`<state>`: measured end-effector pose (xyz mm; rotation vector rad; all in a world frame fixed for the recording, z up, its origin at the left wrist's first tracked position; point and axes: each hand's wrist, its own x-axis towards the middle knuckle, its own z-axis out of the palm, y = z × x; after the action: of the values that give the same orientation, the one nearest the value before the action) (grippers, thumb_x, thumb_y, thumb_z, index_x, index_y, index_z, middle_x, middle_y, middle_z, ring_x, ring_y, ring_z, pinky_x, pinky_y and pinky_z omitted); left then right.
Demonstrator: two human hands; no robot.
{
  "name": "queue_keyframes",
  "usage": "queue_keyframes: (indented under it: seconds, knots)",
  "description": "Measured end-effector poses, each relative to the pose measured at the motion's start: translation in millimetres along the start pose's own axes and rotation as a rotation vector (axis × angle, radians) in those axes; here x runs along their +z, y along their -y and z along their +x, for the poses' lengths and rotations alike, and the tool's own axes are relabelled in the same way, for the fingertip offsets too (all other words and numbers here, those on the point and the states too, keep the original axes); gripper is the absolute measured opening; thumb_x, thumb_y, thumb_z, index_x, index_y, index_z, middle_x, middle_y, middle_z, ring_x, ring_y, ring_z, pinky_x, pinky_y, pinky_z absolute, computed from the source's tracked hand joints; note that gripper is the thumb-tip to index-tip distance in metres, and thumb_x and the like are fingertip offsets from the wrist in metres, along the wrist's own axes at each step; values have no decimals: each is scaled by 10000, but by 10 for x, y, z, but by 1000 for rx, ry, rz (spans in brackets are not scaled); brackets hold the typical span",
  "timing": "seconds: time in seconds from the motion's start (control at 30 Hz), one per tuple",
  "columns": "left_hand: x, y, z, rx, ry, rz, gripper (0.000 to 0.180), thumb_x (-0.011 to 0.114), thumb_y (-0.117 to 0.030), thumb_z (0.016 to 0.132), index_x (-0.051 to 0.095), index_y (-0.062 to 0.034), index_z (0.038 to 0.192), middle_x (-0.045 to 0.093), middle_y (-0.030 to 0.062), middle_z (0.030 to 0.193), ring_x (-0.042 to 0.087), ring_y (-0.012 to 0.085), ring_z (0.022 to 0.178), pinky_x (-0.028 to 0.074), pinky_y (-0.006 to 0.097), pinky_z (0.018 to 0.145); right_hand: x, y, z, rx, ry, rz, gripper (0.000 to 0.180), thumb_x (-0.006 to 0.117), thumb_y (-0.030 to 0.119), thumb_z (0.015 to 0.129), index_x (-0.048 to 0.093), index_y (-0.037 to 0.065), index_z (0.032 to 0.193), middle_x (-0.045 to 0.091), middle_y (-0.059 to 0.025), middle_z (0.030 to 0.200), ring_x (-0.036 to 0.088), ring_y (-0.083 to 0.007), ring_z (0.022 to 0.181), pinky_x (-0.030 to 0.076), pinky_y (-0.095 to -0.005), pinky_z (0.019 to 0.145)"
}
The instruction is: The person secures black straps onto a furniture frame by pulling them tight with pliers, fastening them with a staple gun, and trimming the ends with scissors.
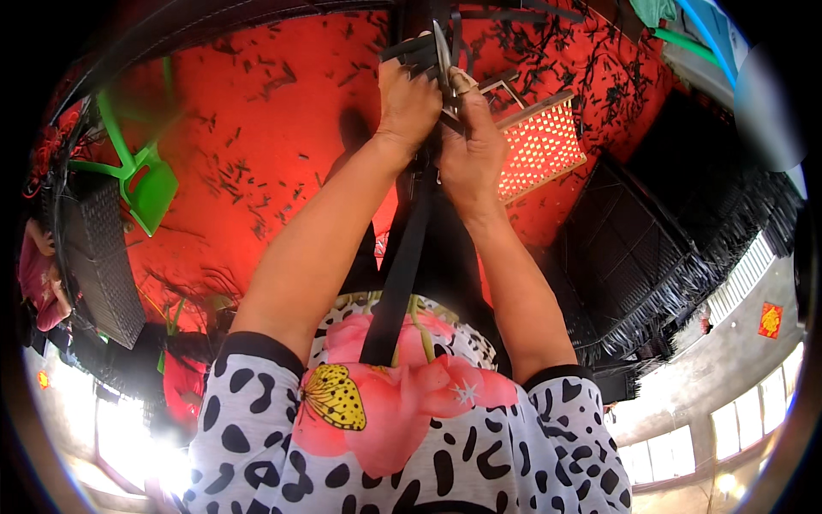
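Observation:
Both hands are close together at the top middle, over the red floor. My left hand (411,101) is closed, with black flat strips (418,53) across its fingers. My right hand (473,141) is closed around a tool with a pointed metal blade (442,50); its handle is hidden, so I cannot tell whether it is a knife or scissors. A covering is wrapped around a fingertip of that hand. From between the hands, a long black strip (402,287) runs back toward my patterned shirt.
Black scraps litter the red floor (282,128). A wooden-framed seat or panel with a perforated, light-dotted surface (539,146) lies beside my right hand. Dark woven pieces (634,240) stand at the right. At the left are a green dustpan (152,190), a dark woven panel (101,257) and another person's hand (58,291).

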<state>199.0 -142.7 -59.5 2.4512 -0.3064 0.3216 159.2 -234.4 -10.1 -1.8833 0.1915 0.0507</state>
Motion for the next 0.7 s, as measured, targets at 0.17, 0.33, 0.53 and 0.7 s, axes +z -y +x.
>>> queue_keyframes:
  seconds: [0.17, 0.33, 0.53, 0.7]
  knots:
    - [97, 113, -148, -31, -133, -106, 205, 528, -13, 703, 620, -9, 886, 620, 100, 869, 586, 237, 801, 472, 339, 712, 124, -70, -58, -119, -58, -37, 362, 495, -108, 761, 544, -7, 1105, 605, -178, 1034, 600, -287, 963, 470, -299, 803]
    - [47, -53, -11, -579, -75, -848, 171, 463, -132, 854, 582, -9, 858, 555, 18, 716, 519, 104, 640, 438, 241, 554, 128, -156, -60, -177, -121, -108, 348, 518, -59, 764, 561, 33, 1097, 600, -176, 1025, 606, -313, 889, 480, -328, 717]
    - [-121, -221, 162, -970, -91, -1083, 309, 413, -240, 916, 517, -17, 729, 483, 1, 575, 425, 75, 490, 336, 247, 435, -252, 12, 227, -59, -5, -89, 363, 553, -13, 779, 524, 53, 1135, 594, -150, 1055, 597, -300, 922, 477, -335, 734]
    - [-94, -181, 127, -999, -82, -1100, 318, 411, -242, 909, 522, -10, 721, 487, 11, 568, 423, 91, 464, 341, 256, 431, -529, 307, 89, -77, 243, -249, 409, 546, -16, 791, 492, 84, 1184, 599, -161, 1021, 605, -309, 890, 479, -332, 707]
